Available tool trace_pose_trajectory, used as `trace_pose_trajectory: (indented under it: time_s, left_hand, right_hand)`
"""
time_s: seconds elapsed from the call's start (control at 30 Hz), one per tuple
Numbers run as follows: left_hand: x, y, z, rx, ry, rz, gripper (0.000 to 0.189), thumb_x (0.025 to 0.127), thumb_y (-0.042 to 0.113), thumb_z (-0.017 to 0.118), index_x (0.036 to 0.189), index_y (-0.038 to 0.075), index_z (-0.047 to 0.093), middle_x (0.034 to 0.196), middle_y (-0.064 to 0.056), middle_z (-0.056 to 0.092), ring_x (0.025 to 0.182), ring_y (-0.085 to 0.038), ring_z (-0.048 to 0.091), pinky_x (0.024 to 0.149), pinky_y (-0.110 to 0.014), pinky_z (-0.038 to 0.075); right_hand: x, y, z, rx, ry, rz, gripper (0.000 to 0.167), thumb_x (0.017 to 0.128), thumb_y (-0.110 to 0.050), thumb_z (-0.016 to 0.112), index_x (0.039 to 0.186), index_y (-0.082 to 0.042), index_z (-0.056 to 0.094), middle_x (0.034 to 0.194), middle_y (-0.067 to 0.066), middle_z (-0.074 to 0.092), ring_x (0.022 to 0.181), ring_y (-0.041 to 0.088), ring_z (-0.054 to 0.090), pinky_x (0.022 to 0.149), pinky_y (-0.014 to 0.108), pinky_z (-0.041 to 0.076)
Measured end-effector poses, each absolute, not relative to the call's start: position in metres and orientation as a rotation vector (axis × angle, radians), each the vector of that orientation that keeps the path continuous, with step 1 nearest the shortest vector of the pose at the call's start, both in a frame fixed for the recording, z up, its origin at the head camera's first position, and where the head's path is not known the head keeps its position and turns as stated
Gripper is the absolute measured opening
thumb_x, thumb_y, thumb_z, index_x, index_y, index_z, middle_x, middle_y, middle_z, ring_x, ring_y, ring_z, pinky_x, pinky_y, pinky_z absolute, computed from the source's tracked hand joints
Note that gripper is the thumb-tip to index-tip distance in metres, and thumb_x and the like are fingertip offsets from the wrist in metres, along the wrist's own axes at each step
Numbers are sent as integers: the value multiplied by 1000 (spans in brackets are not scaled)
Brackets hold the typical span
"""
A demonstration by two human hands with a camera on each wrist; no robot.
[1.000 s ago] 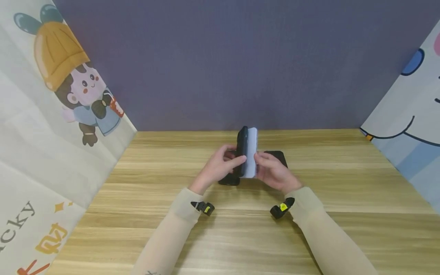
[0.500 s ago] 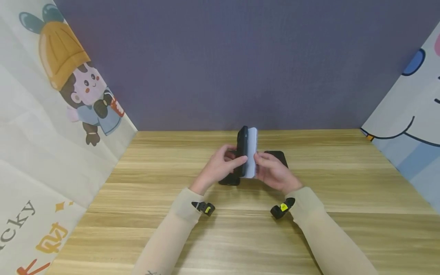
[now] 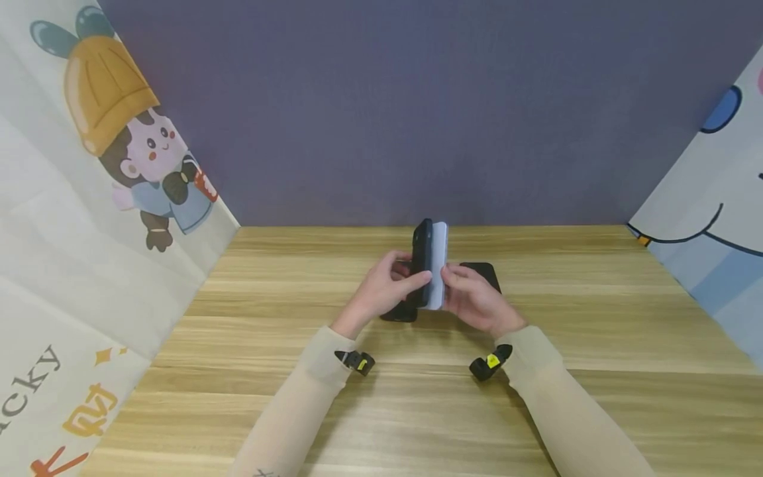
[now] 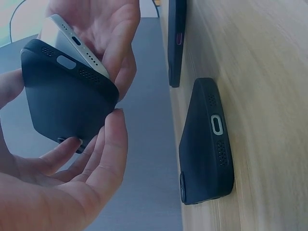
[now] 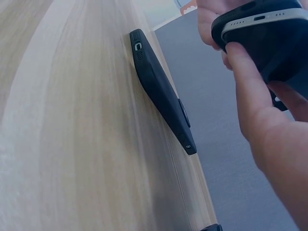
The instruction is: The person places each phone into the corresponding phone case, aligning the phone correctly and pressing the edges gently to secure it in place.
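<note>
Above the table my left hand (image 3: 378, 291) grips a black phone case (image 3: 421, 265), with the thumb on its near side. My right hand (image 3: 479, 301) pinches the edge of a pale-framed smartphone (image 3: 439, 258) beside the case. In the left wrist view the phone (image 4: 67, 41) is tilted against the case (image 4: 67, 101), with its port end showing past the case's rim. The phone's dark screen side (image 5: 269, 53) faces the right wrist camera. How far the phone sits inside the case is partly hidden.
Two black-cased phones lie on the wooden table (image 3: 417, 411): one (image 3: 399, 314) under my left hand, the other (image 3: 485, 272) behind my right. A dark grey panel (image 3: 381, 112) stands at the back. Printed curtains (image 3: 48, 199) hang at both sides.
</note>
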State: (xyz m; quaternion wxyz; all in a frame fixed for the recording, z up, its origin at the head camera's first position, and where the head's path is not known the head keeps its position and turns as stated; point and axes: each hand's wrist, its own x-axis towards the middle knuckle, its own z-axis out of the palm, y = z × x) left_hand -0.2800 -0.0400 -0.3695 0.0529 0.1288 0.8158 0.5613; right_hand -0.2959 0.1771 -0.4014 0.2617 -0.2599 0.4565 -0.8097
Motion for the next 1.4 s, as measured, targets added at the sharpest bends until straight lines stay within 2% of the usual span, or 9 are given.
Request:
trace_pose_trajectory:
  time_s: [0.33, 0.57, 1.07, 1.4]
  left_hand:
    - [-283, -40, -372, 388, 2471, 1721, 69, 90, 49, 74, 143, 10, 50, 116, -12, 61, 92, -25, 65, 73, -37, 58]
    - [-278, -47, -372, 452, 2528, 1643, 71, 88, 53, 74, 143, 12, 51, 115, -7, 63, 103, -22, 61, 85, -40, 54]
    - [-264, -57, -372, 487, 2543, 1596, 76, 88, 54, 74, 144, 8, 50, 116, -10, 62, 103, -23, 60, 87, -41, 53]
    - [-264, -57, -374, 502, 2565, 1593, 77, 88, 53, 74, 144, 7, 50, 113, -10, 63, 102, -23, 60, 86, -40, 53]
  right_hand:
    - [-297, 177, -402, -677, 1232, -2195, 33, 110, -24, 46, 130, -5, 63, 121, 7, 68, 110, 18, 64, 93, 37, 54]
    - [-288, 171, -404, -641, 1243, -2207, 37, 110, -24, 45, 134, 0, 60, 119, 9, 68, 109, 19, 66, 93, 38, 54]
    - [-273, 158, -409, -620, 1295, -2237, 32, 110, -23, 46, 121, -4, 68, 111, 7, 69, 102, 17, 66, 89, 36, 56]
    - [-271, 155, -408, -643, 1354, -2217, 32, 108, -26, 49, 120, -8, 72, 117, 6, 69, 104, 18, 68, 90, 38, 56]
